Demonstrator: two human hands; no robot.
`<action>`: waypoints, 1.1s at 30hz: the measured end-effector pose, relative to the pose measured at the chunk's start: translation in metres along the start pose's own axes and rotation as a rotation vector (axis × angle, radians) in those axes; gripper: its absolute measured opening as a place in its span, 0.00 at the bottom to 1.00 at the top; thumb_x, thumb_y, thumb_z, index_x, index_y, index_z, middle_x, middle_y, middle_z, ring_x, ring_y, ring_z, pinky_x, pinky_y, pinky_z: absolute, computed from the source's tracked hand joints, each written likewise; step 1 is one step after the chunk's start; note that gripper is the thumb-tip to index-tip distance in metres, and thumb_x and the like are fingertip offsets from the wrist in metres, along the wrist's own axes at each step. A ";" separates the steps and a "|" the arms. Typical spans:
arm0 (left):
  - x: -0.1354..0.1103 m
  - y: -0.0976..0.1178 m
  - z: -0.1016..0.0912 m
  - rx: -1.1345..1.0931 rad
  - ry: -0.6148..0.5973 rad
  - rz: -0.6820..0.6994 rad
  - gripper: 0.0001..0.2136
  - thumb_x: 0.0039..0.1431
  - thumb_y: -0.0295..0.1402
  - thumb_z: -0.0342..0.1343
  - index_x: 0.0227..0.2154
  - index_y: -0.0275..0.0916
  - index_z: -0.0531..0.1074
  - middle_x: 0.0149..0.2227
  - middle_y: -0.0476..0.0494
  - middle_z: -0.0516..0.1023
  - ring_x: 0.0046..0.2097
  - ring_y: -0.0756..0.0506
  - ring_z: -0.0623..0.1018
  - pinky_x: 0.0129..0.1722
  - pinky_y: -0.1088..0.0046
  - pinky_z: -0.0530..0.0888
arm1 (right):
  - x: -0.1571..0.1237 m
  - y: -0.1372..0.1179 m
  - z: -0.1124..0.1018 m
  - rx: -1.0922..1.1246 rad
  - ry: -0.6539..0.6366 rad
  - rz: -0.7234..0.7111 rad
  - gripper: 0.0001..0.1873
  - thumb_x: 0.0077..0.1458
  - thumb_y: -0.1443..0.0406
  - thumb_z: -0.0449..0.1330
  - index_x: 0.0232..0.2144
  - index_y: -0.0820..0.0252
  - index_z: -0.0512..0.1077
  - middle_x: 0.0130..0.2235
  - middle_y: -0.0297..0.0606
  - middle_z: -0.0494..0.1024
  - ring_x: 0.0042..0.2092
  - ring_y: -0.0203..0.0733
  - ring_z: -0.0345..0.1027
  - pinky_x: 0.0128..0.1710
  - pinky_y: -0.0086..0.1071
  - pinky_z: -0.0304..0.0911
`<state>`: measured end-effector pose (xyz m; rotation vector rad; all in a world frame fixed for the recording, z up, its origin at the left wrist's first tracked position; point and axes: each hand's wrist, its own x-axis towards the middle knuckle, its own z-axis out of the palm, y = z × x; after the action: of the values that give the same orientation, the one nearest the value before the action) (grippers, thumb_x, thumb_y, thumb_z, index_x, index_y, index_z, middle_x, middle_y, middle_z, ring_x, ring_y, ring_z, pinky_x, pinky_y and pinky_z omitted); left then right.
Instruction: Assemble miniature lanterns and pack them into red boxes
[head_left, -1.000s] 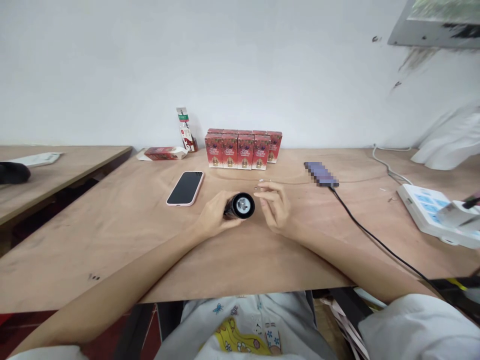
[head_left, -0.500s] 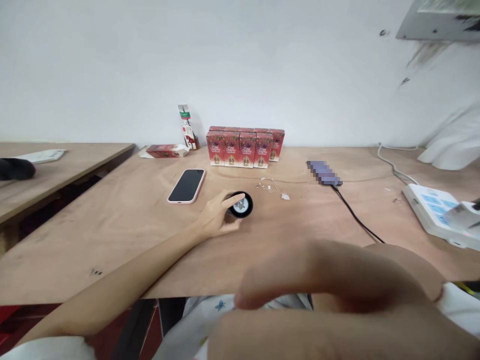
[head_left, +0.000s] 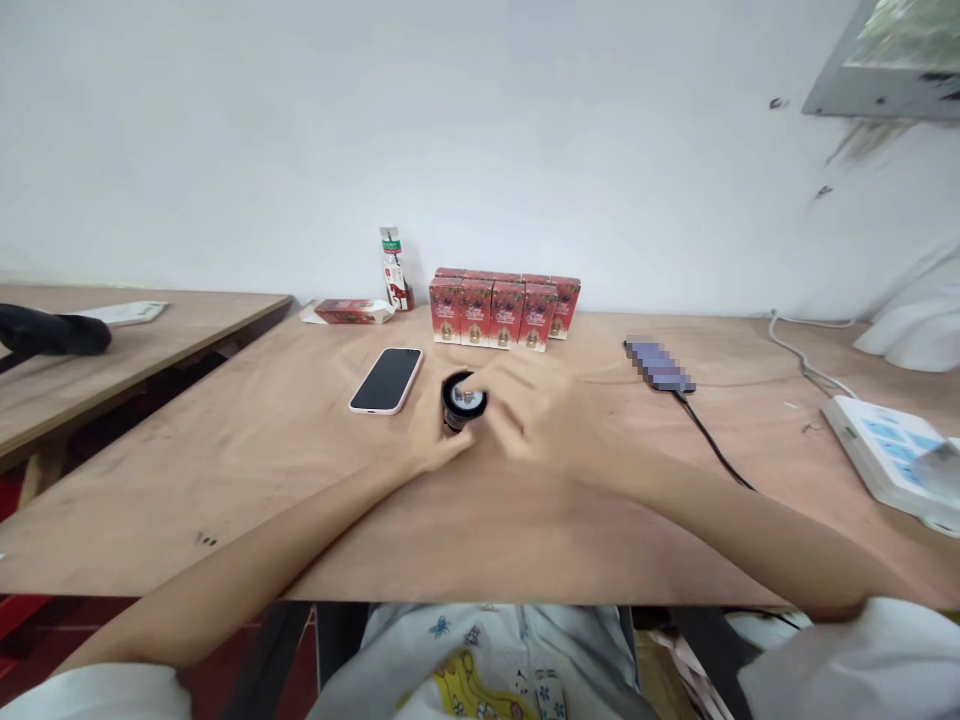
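Observation:
A short black cylinder [head_left: 462, 399] with a shiny round face lies on the wooden table [head_left: 315, 500] in front of me. My left hand [head_left: 429, 440] is wrapped round its body from the left and below. My right hand [head_left: 534, 412] is at the cylinder's right side, smeared by motion, so its fingers are unclear. A black phone in a pink case [head_left: 387, 380] lies face up just left of the cylinder.
A row of red cartons [head_left: 504, 310] stands at the wall, with a flat red carton [head_left: 351, 312] and a small upright pack [head_left: 394, 268] to their left. A blurred-out device [head_left: 658, 364] with a black cable [head_left: 712, 450] and a white power strip [head_left: 892, 448] lie right. A second table [head_left: 135, 345] stands left.
My right hand was pulled back close to the camera half a second ago and has come forward again to the cylinder. My left hand has kept hold of it. The view shifted slightly.

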<state>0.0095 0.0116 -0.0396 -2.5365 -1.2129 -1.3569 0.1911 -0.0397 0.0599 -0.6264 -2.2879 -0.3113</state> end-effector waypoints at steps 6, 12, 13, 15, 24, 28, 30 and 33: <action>0.001 0.006 0.002 -0.136 0.128 -0.042 0.22 0.50 0.36 0.60 0.46 0.37 0.62 0.43 0.39 0.73 0.46 0.41 0.75 0.46 0.61 0.73 | -0.070 0.126 0.061 -0.209 -0.253 0.495 0.15 0.55 0.74 0.51 0.40 0.63 0.75 0.41 0.46 0.75 0.44 0.48 0.65 0.45 0.40 0.62; 0.003 0.009 0.004 -0.141 0.083 -0.046 0.12 0.50 0.34 0.61 0.37 0.39 0.68 0.37 0.45 0.74 0.40 0.44 0.76 0.39 0.68 0.74 | -0.086 0.140 0.071 -0.193 -0.327 0.454 0.15 0.62 0.65 0.51 0.45 0.56 0.75 0.42 0.44 0.75 0.45 0.46 0.62 0.45 0.38 0.56; 0.003 0.007 0.004 -0.146 0.078 -0.046 0.11 0.50 0.33 0.61 0.36 0.39 0.68 0.37 0.45 0.75 0.40 0.44 0.76 0.39 0.68 0.74 | -0.084 0.138 0.075 -0.207 -0.336 0.432 0.15 0.62 0.64 0.51 0.46 0.55 0.75 0.43 0.43 0.75 0.46 0.47 0.62 0.46 0.38 0.55; 0.003 0.004 0.005 -0.163 0.077 -0.059 0.11 0.50 0.32 0.61 0.37 0.39 0.69 0.38 0.44 0.76 0.41 0.44 0.76 0.41 0.68 0.73 | -0.080 0.133 0.082 -0.248 -0.349 0.385 0.15 0.63 0.63 0.51 0.47 0.55 0.74 0.47 0.43 0.74 0.47 0.48 0.60 0.46 0.39 0.53; 0.002 -0.001 0.009 -0.200 0.062 -0.064 0.11 0.49 0.32 0.61 0.36 0.38 0.70 0.37 0.45 0.77 0.40 0.44 0.77 0.41 0.68 0.73 | -0.072 0.128 0.102 -0.408 -0.349 0.365 0.12 0.61 0.65 0.54 0.37 0.64 0.76 0.43 0.48 0.74 0.47 0.51 0.58 0.43 0.40 0.51; 0.004 0.004 0.005 -0.205 0.038 -0.014 0.10 0.50 0.32 0.60 0.37 0.38 0.70 0.37 0.43 0.76 0.40 0.44 0.77 0.40 0.68 0.74 | -0.076 0.121 0.100 -0.356 -0.229 0.314 0.12 0.62 0.65 0.53 0.34 0.64 0.75 0.39 0.46 0.75 0.44 0.48 0.61 0.42 0.40 0.53; 0.004 0.005 0.005 -0.203 0.034 0.004 0.10 0.50 0.31 0.59 0.37 0.37 0.69 0.37 0.43 0.76 0.40 0.44 0.77 0.39 0.68 0.74 | -0.076 0.108 0.096 -0.263 -0.051 0.291 0.13 0.63 0.64 0.52 0.33 0.62 0.74 0.37 0.44 0.75 0.41 0.45 0.63 0.41 0.38 0.55; 0.004 0.006 0.007 -0.181 0.019 0.040 0.10 0.50 0.29 0.58 0.38 0.37 0.69 0.38 0.43 0.76 0.40 0.43 0.76 0.40 0.67 0.73 | -0.073 0.079 0.088 -0.106 0.301 0.263 0.13 0.65 0.62 0.49 0.34 0.59 0.72 0.37 0.41 0.75 0.40 0.41 0.66 0.41 0.37 0.58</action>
<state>0.0192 0.0120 -0.0394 -2.6423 -1.0759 -1.5445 0.2252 0.0374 -0.0513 -0.8635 -1.8871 -0.3732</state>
